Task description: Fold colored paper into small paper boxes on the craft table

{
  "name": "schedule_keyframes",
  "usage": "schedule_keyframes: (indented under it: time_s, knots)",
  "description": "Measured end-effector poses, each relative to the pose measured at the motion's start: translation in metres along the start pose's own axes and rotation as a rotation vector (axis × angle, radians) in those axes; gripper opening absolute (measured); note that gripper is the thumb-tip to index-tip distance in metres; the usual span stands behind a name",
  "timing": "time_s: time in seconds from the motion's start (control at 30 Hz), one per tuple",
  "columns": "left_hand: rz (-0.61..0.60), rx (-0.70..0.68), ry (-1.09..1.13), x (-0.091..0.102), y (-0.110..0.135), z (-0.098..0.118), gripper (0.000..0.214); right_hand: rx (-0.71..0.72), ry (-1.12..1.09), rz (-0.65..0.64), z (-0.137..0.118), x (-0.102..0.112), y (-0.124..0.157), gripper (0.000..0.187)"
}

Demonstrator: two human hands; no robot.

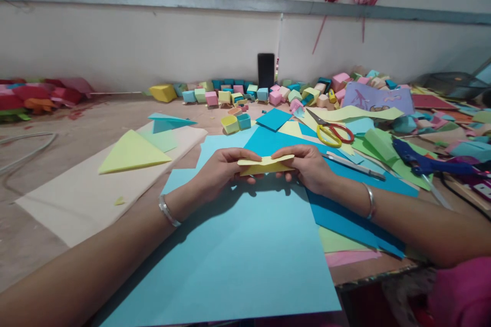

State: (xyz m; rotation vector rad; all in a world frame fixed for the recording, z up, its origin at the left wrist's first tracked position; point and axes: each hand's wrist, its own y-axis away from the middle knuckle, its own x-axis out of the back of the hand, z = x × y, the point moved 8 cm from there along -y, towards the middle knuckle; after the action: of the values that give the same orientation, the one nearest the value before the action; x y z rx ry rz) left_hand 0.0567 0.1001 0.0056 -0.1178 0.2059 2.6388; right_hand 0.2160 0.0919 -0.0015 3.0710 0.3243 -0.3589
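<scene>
A small folded piece of yellow paper is held between my two hands, above a large light blue sheet. My left hand pinches its left end, thumb on top and fingers beneath. At the other end, my right hand pinches it in the same way. The paper has a crease along its length, and its upper flap bends down in the middle. Both sets of fingers are partly hidden behind or under the paper.
Scissors, a cutter knife and a blue glue gun lie to the right. A folded yellow triangle rests on a pale sheet at left. Small paper boxes line the wall, near a phone.
</scene>
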Motion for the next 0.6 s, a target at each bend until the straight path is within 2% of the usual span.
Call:
schedule_keyframes:
  time_s: [0.1, 0.2, 0.27, 0.37, 0.43, 0.53, 0.6]
  knots:
    - [-0.024, 0.021, 0.09, 0.0, 0.0, 0.001, 0.021, 0.034, -0.032, 0.006, -0.003, 0.001, 0.0, 0.009]
    - [-0.1, 0.028, 0.208, -0.004, 0.0, 0.004, 0.022, 0.102, -0.01, 0.006, -0.008, 0.003, -0.001, 0.013]
    - [-0.097, 0.037, 0.239, -0.004, 0.0, 0.005, 0.02, 0.158, 0.025, -0.009, -0.012, 0.003, 0.0, 0.016]
    - [-0.023, 0.099, 0.148, -0.002, 0.002, 0.0, 0.035, 0.222, 0.079, -0.036, -0.016, -0.001, 0.003, 0.018]
    - [-0.034, 0.156, 0.056, -0.005, 0.004, -0.005, 0.047, 0.234, 0.102, -0.046, -0.017, -0.003, 0.004, 0.017]
    - [-0.071, 0.163, -0.047, -0.008, 0.004, -0.008, 0.043, 0.165, 0.077, -0.043, -0.013, -0.002, 0.002, 0.02]
    - [-0.033, 0.115, -0.1, -0.005, 0.003, -0.005, 0.04, 0.119, 0.04, -0.019, -0.01, 0.001, 0.0, 0.027]
